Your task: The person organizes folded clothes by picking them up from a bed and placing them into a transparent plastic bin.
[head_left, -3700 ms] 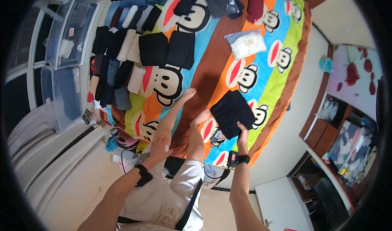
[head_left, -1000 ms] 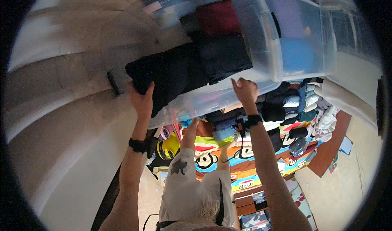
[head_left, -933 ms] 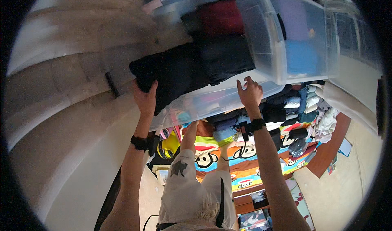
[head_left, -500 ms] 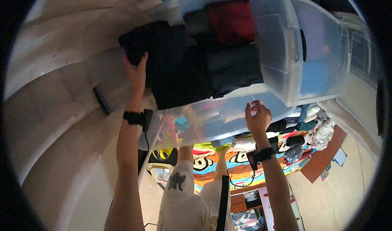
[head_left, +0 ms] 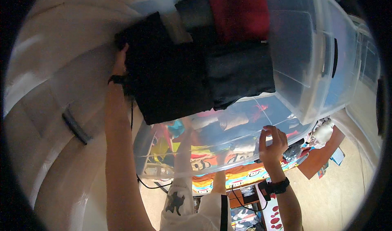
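Black folded clothing lies in a clear plastic bin, beside a dark grey folded garment. Behind them are a dark red folded garment and a greyish one. My left hand is at the left edge of the black clothing, between it and the bin's side. Most of its fingers are hidden, so its grip does not show. My right hand hovers by the bin's front wall, fingers loosely curled and thumb apart from the index finger, with nothing visible in it.
More clear bins with dark handles stand at the right. A pale covering with a dark handle-like strip fills the left. Below lie a colourful patterned blanket, heaped clothes and a reddish-brown board.
My left hand has slid down along the side of the black clothing, and its fingers show less. The right hand has moved right and nearer to me. The view has shifted too.
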### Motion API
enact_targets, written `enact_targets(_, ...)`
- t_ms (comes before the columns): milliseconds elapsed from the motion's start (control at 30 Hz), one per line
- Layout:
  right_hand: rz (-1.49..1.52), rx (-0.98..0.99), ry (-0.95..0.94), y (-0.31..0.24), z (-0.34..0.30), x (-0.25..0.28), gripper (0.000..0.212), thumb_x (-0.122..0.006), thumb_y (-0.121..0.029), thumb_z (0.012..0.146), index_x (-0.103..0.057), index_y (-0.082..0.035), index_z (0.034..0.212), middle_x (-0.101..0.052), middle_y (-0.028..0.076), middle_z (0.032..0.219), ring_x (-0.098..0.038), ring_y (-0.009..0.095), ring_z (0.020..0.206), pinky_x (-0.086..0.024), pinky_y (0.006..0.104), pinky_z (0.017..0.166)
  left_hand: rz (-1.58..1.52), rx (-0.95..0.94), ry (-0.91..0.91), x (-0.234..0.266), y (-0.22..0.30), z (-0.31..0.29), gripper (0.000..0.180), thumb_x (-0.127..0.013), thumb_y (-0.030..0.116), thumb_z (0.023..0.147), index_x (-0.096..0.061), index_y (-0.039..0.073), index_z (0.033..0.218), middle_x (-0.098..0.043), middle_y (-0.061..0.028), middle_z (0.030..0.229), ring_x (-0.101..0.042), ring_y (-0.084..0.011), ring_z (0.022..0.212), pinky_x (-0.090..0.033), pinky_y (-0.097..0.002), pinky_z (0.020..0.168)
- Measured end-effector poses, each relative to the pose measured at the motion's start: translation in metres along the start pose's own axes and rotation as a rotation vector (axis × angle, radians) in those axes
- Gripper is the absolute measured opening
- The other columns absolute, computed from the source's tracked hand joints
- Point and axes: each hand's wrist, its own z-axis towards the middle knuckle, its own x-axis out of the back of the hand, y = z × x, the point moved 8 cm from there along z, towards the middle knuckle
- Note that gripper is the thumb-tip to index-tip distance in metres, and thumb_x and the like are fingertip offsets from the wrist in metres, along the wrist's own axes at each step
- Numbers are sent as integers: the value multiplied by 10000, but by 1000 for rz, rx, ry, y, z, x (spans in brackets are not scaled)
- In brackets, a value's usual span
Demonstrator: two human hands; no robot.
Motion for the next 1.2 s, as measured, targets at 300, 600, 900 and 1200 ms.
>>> enact_targets(300,49,22,-34,-11,3,-7,94,-591,-66,685,-582,-79,778,-580,28,615,-567,202,576,-409,316,585,978,-431,458,80,1,72,657,-567,407,816,-368,-52,1243,-436,-195,1235,-411,-322,1134,-403,-413,874)
enact_targets(600,21,43,-14,-4,-1,-1,85,-587,-63,679,-586,-73,763,-585,49,627,-562,210,563,-408,312,565,1375,-1393,-1,-150,87,-92,397,-566,241,800,-493,73,1152,-435,-125,1248,-373,-278,1188,-236,-479,1010)
enact_targets(900,-11,46,-52,-6,-1,0,100,-544,-22,678,-594,-45,762,-585,72,644,-556,219,575,-410,316,577,1930,-1332,-478,-150,11,-33,302,-569,338,798,-560,167,1047,-530,-8,1130,-389,-181,1185,-94,-567,1042)
enact_targets(1200,35,39,-80,-13,-1,1,102,-552,-12,689,-593,-34,780,-602,73,689,-572,222,611,-413,318,587,1965,-1470,-274,-141,30,-34,507,-637,341,729,-490,154,1176,-460,-21,1237,-337,-195,1230,-130,-548,1039)
